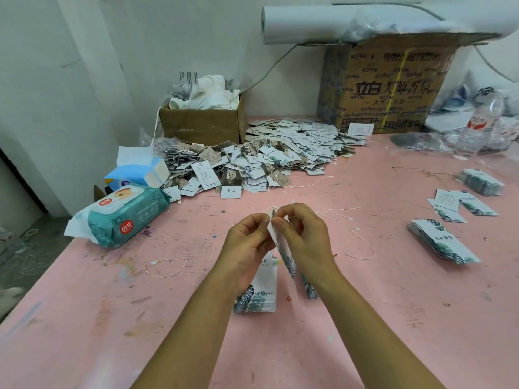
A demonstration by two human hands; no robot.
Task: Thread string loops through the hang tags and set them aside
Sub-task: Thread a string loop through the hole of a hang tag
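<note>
Hang tags, white with a leaf print, hang in a small bunch between both hands over the pink table, well in front of the small cardboard box and a little to its right. The left hand has its grip closed round the upper part of the bunch, fingers curled. The right hand pinches the top edge between thumb and forefinger, where a thin white string shows just above the fingertips. Whether the string passes through a hole cannot be told. A big heap of strung tags lies against the box's front and spreads to its right. Stacks of plain tags sit far to the box's right, nearer the person. Loose string loops lie in front of the box, and a wipes pack lies in front and to its left.
</note>
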